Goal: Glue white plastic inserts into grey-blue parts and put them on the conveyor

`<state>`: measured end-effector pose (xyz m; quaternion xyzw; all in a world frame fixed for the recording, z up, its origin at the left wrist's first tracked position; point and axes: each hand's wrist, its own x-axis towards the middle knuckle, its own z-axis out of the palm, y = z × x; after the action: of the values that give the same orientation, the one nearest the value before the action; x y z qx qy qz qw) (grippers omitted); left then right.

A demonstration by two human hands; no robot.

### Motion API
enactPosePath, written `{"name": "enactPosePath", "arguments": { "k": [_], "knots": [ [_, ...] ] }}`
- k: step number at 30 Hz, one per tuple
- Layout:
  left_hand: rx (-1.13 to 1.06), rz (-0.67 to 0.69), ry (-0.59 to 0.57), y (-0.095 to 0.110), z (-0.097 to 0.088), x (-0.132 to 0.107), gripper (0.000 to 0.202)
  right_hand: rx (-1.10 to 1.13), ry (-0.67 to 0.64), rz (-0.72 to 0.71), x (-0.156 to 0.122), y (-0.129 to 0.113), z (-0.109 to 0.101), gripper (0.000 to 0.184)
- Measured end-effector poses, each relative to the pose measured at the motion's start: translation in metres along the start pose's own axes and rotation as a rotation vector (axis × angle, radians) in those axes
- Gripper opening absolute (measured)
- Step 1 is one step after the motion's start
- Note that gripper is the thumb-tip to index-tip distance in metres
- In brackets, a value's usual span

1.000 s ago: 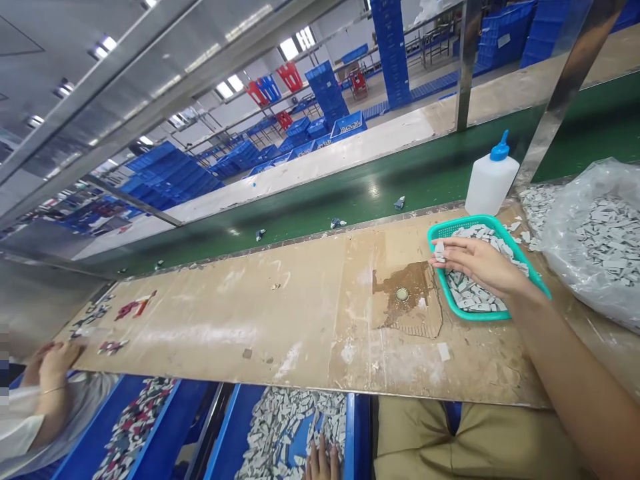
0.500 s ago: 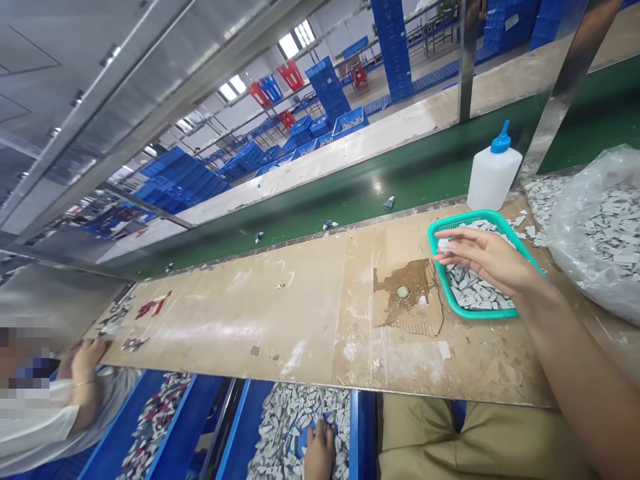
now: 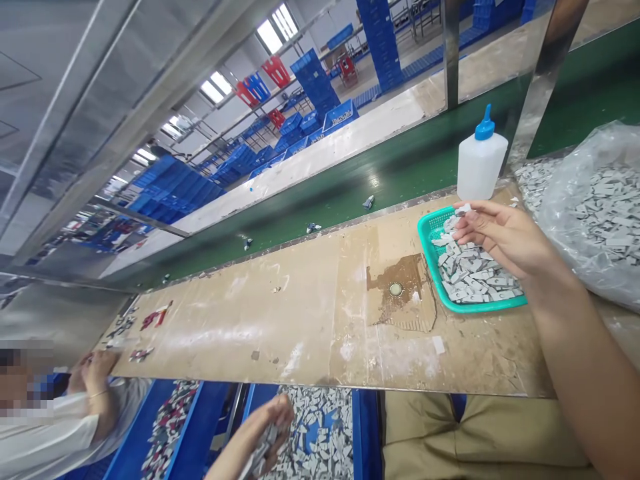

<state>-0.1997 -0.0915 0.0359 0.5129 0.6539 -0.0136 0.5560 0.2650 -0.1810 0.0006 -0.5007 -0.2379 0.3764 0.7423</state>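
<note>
My right hand point(image 3: 515, 237) is above the green plastic basket point(image 3: 477, 308), pinching a small white plastic piece point(image 3: 463, 209) between thumb and fingers. Many similar white and grey pieces point(image 3: 480, 277) fill the basket. Lower down, my left hand point(image 3: 273, 417) is curled around several grey-white pieces point(image 3: 265, 445), over the left side of a blue bin point(image 3: 357, 433) of such pieces. Part of this hand's grip is hidden. On the bench, left of the basket, lies a torn brown cardboard piece point(image 3: 400, 317) with a small round cap-like disc point(image 3: 396, 289) on it.
A white squeeze bottle point(image 3: 481, 167) with a blue nozzle stands behind the basket. At right, a clear plastic bag point(image 3: 565, 200) holds more pieces. Beyond the bench point(image 3: 300, 307) runs a green conveyor belt point(image 3: 340, 190) carrying small parts. A co-worker's hands point(image 3: 97, 370) are at far left.
My left hand has risen from the bin and moved left, now with pieces in it. My right hand has shifted slightly within the basket area, still pinching a white piece. The view has tilted slightly.
</note>
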Motion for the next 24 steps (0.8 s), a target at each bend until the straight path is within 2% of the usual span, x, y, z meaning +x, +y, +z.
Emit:
{"name": "enactPosePath", "arguments": {
  "k": [3, 5, 6, 7, 9, 10, 11, 12, 14, 16, 18, 21, 24],
  "knots": [
    [-0.052, 0.224, -0.184, 0.082, 0.035, -0.011, 0.051, 0.027, 0.053, -0.027, -0.001, -0.002, -0.003, 0.037],
    [0.022, 0.398, -0.282, 0.132, 0.076, -0.004, 0.047, 0.035, 0.084, -0.046, -0.001, -0.004, -0.005, 0.032],
    [0.068, 0.517, -0.286, 0.155, 0.101, 0.003, 0.043, 0.04, 0.103, -0.062, -0.001, -0.005, -0.006, 0.031],
    [0.127, 0.669, -0.247, 0.176, 0.129, 0.013, 0.039, 0.049, 0.125, -0.084, -0.001, -0.005, -0.007, 0.03],
    [0.274, 1.047, -0.058, 0.211, 0.188, 0.037, 0.03, 0.07, 0.175, -0.141, 0.001, -0.006, -0.01, 0.03],
    [0.356, 1.186, 0.022, 0.225, 0.217, 0.051, 0.023, 0.082, 0.204, -0.17, 0.003, -0.005, -0.012, 0.031],
    [0.429, 1.264, 0.108, 0.235, 0.244, 0.064, 0.017, 0.092, 0.231, -0.19, 0.004, -0.005, -0.014, 0.031],
    [0.528, 1.298, 0.143, 0.241, 0.266, 0.076, 0.015, 0.105, 0.258, -0.206, 0.006, -0.004, -0.016, 0.031],
    [0.751, 1.316, 0.146, 0.245, 0.296, 0.092, 0.029, 0.136, 0.303, -0.221, 0.01, -0.002, -0.02, 0.031],
    [0.909, 1.352, 0.129, 0.242, 0.305, 0.098, 0.046, 0.166, 0.335, -0.222, 0.013, -0.001, -0.023, 0.032],
    [0.908, 1.444, 0.138, 0.237, 0.295, 0.098, 0.051, 0.181, 0.355, -0.218, 0.014, -0.001, -0.024, 0.035],
    [0.721, 1.551, 0.184, 0.24, 0.263, 0.107, 0.037, 0.178, 0.388, -0.193, 0.013, -0.003, -0.024, 0.039],
    [0.543, 1.461, 0.37, 0.258, 0.22, 0.147, 0.02, 0.135, 0.398, -0.174, 0.011, -0.003, -0.022, 0.041]
  ]
}}
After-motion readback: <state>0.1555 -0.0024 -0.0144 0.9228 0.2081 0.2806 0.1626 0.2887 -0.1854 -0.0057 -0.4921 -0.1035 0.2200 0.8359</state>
